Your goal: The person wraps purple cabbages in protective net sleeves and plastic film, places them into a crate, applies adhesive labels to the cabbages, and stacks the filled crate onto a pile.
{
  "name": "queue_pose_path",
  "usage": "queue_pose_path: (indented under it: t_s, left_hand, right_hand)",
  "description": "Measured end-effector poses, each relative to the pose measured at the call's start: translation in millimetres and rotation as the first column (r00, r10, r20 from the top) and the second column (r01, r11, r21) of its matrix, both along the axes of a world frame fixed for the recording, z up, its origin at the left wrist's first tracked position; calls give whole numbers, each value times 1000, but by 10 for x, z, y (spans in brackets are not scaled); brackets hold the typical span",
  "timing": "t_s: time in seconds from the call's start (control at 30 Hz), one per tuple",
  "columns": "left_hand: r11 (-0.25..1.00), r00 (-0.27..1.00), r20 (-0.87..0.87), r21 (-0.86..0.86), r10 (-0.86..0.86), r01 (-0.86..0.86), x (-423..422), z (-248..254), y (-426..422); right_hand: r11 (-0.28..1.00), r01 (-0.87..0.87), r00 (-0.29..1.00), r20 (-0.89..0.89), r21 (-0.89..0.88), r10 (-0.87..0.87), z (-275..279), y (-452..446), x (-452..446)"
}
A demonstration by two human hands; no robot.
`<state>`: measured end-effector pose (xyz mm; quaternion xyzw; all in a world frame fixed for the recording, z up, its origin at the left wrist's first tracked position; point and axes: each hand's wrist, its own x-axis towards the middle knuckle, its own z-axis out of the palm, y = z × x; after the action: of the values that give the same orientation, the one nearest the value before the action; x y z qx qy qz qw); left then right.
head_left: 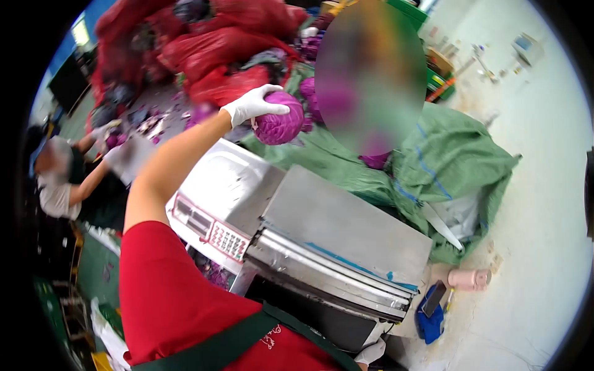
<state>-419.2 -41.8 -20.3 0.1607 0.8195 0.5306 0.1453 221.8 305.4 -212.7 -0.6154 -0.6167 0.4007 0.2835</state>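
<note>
Near the white scale (213, 185), gripping a purple cabbage (281, 123) in the left hand (255, 106); cannot tell the grasp of the right hand (371, 352) beside the wrapping machine (346, 226). Could drop the cabbage through too slack a hold.

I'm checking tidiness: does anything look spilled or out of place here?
Yes: loose purple scraps lie scattered beside the red bags, strewn rather than gathered, so that spot looks messy. The purple cabbage in the left hand looks whole from this side.
</note>
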Motion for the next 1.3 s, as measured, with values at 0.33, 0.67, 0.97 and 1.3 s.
queue_pose_path:
  t_s: [0.33, 0.67, 0.97, 1.3]
  left_hand:
    - [512, 929, -60, -846, -367, 148, 1430, 73, -801]
    - [873, 800, -494, -483, -341, 74, 1665, -245, -597]
    - [924, 869, -491, -357, -62, -136, 1469, -633, -660]
    - [901, 769, -616, -219, 170, -374, 1936, -426, -524]
  right_hand:
    - [976, -218, 972, 86, -4, 218, -156, 161, 102]
    - [897, -384, 923, 99, 218, 371, 324, 1197, 41]
    - [328, -681, 683, 408, 655, 605, 1245, 2473, -2399]
    - [377, -908, 229, 970, 183, 81, 552, 2957, -3666]
